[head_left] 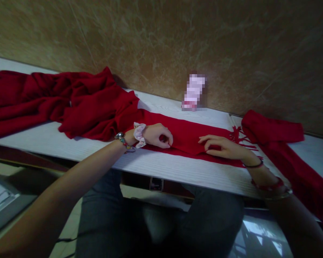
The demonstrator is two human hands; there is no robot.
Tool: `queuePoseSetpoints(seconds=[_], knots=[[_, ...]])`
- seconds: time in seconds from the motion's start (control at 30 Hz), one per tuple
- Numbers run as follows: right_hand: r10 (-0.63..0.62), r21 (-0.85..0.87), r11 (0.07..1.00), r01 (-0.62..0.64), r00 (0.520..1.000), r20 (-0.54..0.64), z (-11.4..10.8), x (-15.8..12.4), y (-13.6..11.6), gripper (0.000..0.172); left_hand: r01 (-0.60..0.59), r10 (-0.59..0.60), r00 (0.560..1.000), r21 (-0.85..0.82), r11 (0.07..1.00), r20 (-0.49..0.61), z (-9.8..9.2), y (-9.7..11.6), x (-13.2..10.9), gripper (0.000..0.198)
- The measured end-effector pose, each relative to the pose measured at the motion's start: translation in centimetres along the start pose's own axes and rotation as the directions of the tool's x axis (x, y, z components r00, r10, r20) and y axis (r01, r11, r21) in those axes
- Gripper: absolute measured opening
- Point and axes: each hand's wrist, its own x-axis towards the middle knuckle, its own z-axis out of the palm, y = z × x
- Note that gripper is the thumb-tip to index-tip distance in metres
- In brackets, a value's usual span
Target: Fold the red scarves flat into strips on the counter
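From where I stood, the person's left hand (157, 136) lay over the middle of a flat red scarf (187, 134) that ran along the pale desk (140, 163). Its fingers were curled into a near ring, thumb close to forefinger; I could not tell whether they pinched any cloth. A frilled pale band (140, 135) circled that wrist.

At its three o'clock, the right hand (224, 147) was at the scarf's near edge, fingers loosely bent with a narrow gap to the thumb. Whether they gripped the edge, I could not tell. The scarf's fringe (235, 135) spread at its three o'clock end, beside this hand.

At the left hand's ten o'clock, a rumpled heap of red cloth (91, 104) met the flat strip. At the right hand's two o'clock was another red scarf (274, 129), folded over, its length trailing towards four. A blurred pinkish object (194, 89) stood near the marbled wall (150, 46), at the left hand's one o'clock.
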Motion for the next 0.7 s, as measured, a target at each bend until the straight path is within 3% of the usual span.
queuePoseSetpoints(seconds=[0.07, 0.2, 0.27, 0.5, 0.7], knots=[[0.001, 0.016, 1.000, 0.000, 1.000, -0.024, -0.09, -0.09, -0.13, 0.018, -0.002, 0.001, 0.999, -0.035, 0.999, -0.036, -0.26, -0.01, -0.07, 0.011], [0.038, -0.060, 0.998, -0.027, 0.981, 0.191, -0.15, -0.08, -0.32, 0.017, 0.055, -0.049, 0.991, -0.047, 0.997, 0.127, 0.02, -0.15, -0.01, 0.007], [0.066, -0.083, 0.995, -0.048, 0.971, 0.231, -0.15, -0.02, -0.32, 0.018, 0.074, -0.067, 0.985, -0.039, 0.997, 0.160, 0.21, -0.17, 0.02, 0.007], [0.043, -0.006, 0.999, -0.043, 0.984, 0.171, -0.20, -0.15, 0.31, 0.023, 0.114, -0.105, 0.992, -0.133, 0.985, 0.068, -0.34, -0.12, -0.41, 0.014], [0.082, -0.026, 0.997, -0.078, 0.977, 0.197, -0.25, -0.06, -0.09, 0.024, 0.162, -0.141, 0.976, -0.119, 0.980, 0.165, 0.05, -0.32, -0.32, 0.019]])
